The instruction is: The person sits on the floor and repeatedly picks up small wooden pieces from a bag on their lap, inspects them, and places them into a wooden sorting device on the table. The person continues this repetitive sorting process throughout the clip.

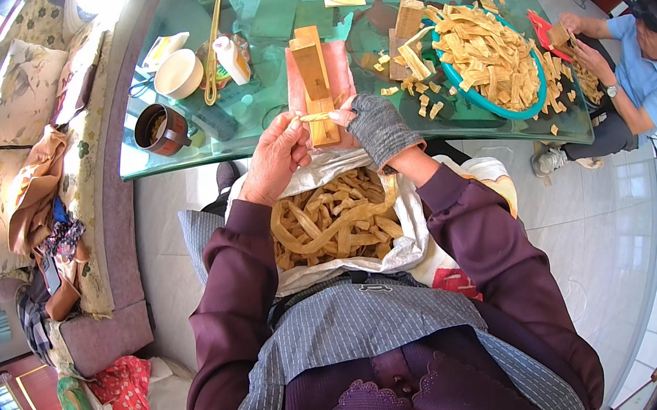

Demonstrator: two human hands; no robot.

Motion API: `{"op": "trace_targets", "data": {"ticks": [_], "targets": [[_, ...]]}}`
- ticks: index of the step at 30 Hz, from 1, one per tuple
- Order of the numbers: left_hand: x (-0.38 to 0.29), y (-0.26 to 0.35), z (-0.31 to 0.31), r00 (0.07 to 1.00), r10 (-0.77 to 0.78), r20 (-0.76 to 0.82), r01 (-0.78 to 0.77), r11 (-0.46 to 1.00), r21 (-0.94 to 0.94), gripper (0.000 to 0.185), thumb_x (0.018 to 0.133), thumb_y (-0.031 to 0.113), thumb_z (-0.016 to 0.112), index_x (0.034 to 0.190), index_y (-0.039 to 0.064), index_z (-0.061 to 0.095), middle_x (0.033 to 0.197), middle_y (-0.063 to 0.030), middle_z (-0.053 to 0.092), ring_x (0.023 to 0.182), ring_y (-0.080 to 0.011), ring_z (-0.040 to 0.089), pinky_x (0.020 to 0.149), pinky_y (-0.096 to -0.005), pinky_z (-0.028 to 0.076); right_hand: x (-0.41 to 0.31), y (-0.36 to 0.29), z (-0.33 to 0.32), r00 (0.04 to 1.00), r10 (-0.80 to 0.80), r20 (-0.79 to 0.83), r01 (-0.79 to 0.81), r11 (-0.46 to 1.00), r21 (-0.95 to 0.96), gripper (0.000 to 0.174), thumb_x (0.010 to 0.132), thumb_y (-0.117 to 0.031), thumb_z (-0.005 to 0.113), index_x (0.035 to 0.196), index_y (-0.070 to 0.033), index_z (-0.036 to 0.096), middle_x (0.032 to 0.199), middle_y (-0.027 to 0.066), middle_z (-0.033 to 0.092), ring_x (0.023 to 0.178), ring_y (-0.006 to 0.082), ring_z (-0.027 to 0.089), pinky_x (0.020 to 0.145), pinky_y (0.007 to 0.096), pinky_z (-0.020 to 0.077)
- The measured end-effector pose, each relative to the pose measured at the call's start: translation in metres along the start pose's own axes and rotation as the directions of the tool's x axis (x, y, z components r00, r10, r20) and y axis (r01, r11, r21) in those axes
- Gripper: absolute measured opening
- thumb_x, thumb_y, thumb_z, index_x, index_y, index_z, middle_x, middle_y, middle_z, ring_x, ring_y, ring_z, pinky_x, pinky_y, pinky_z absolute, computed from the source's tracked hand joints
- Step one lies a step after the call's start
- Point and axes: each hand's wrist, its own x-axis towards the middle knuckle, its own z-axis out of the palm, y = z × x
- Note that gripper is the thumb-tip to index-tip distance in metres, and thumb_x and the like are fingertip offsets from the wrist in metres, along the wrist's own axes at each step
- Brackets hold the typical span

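My left hand [279, 152] pinches one end of a short tan dried strip [314, 118]. At its other end, my right hand [377, 124], in a grey knitted fingerless glove, holds the strip between thumb and fingers. The strip lies across the near end of a wooden cutting device [313, 73], which rests on a pink cloth [295, 85] on the glass table. Below both hands, a white woven sack [412, 225] in my lap holds many dried tan strips [331, 223], a long curled one on top.
Cut pieces heap in a teal oval basket [455, 85] at right, beside wooden blocks [408, 19]. A metal mug [160, 129], white bowl [179, 74], white bottle [231, 60] and yellow fly swatter [213, 27] lie left. Another person [646, 63] sits at far right, handling a wooden block.
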Motion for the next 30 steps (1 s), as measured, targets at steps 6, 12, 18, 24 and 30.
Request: {"op": "trace_targets", "data": {"ticks": [6, 12, 18, 24, 30], "targets": [[0.022, 0.004, -0.007, 0.990, 0.100, -0.097, -0.060, 0.933, 0.354, 0.016, 0.095, 0.024, 0.051, 0.094, 0.008, 0.054, 0.063, 0.0078, 0.039, 0.055, -0.0019, 0.036, 0.050, -0.0194, 0.032, 0.013, 0.010, 0.008, 0.998, -0.042, -0.044, 0.040, 0.997, -0.063, 0.029, 0.083, -0.030, 0.061, 0.080, -0.002, 0.062, 0.077, 0.0166, 0.060, 0.074, 0.0310, 0.058, 0.070, 0.0383, 0.0453], [0.049, -0.015, -0.025, 0.953, 0.251, -0.171, -0.058, 0.702, 0.710, 0.023, 0.087, 0.022, 0.058, 0.085, -0.001, 0.061, 0.072, -0.0025, 0.060, 0.059, -0.0154, 0.055, 0.058, -0.0282, 0.044, 0.024, 0.032, 0.022, 0.998, 0.063, 0.007, -0.060, 0.977, -0.203, 0.031, 0.083, -0.031, 0.059, 0.081, 0.000, 0.061, 0.081, 0.0193, 0.061, 0.080, 0.0353, 0.059, 0.074, 0.0413, 0.0458], [0.002, -0.012, -0.010, 0.972, 0.219, -0.081, -0.008, 0.380, 0.925, 0.028, 0.080, 0.022, 0.061, 0.094, -0.002, 0.062, 0.083, -0.0187, 0.063, 0.078, -0.0289, 0.063, 0.073, -0.0348, 0.048, 0.007, 0.025, 0.016, 0.967, 0.240, 0.081, -0.202, 0.924, -0.324, 0.034, 0.084, -0.033, 0.053, 0.094, -0.001, 0.061, 0.089, 0.0240, 0.062, 0.084, 0.0393, 0.060, 0.076, 0.0459, 0.0471], [-0.063, -0.037, -0.005, 0.988, -0.153, 0.011, 0.127, 0.853, 0.506, 0.031, 0.085, 0.019, 0.061, 0.111, 0.004, 0.058, 0.110, -0.0126, 0.059, 0.103, -0.0216, 0.055, 0.088, -0.0339, 0.044, -0.043, -0.034, 0.007, 0.766, -0.626, 0.145, 0.619, 0.657, -0.431, 0.025, 0.075, -0.024, 0.057, 0.098, -0.014, 0.064, 0.094, 0.0060, 0.060, 0.090, 0.0275, 0.057, 0.075, 0.0394, 0.0468], [-0.074, -0.071, -0.011, 0.965, -0.114, 0.237, 0.196, 0.912, -0.361, 0.033, 0.097, 0.021, 0.038, 0.124, 0.006, 0.047, 0.114, -0.0050, 0.057, 0.104, -0.0187, 0.056, 0.089, -0.0341, 0.047, -0.086, -0.046, 0.031, 0.774, -0.610, 0.171, 0.632, 0.761, -0.147, 0.024, 0.081, -0.017, 0.055, 0.103, -0.011, 0.062, 0.091, 0.0076, 0.058, 0.087, 0.0273, 0.057, 0.074, 0.0370, 0.0471]]}}
